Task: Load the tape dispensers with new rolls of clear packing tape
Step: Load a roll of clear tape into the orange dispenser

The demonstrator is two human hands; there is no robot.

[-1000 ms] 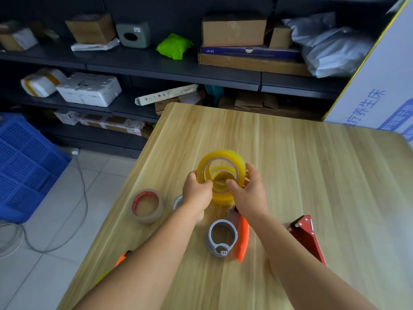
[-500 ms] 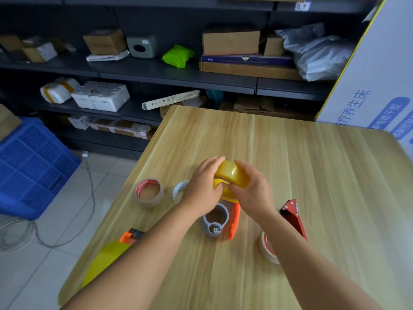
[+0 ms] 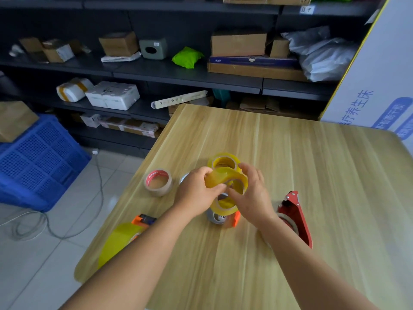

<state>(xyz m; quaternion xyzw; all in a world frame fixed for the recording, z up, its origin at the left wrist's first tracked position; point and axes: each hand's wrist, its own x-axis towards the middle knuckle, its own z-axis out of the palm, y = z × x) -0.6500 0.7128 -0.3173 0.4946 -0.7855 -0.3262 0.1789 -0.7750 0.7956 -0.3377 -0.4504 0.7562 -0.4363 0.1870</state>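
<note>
Both hands hold a yellowish clear tape roll (image 3: 225, 178) above the middle of the wooden table (image 3: 312, 171). My left hand (image 3: 196, 193) grips its left side and my right hand (image 3: 252, 195) grips its right side. A second yellowish roll (image 3: 223, 162) lies on the table just behind. Under my hands an orange dispenser with a grey hub (image 3: 220, 217) carries another yellowish roll (image 3: 223, 206), partly hidden. A red dispenser (image 3: 295, 215) lies to the right of my right wrist. Another orange dispenser with a yellow roll (image 3: 125, 238) sits near the table's left edge.
A brown tape roll with a red core (image 3: 158, 182) lies at the left of the table. Beyond stand dark shelves with boxes (image 3: 239, 44) and parcels. A blue crate (image 3: 38, 157) and cables lie on the floor at left. A white carton (image 3: 380, 86) stands at right.
The camera view has shifted back and up. The held roll has turned from tilted toward the dispenser to lying more sideways between my hands. A second roll now shows behind it.
</note>
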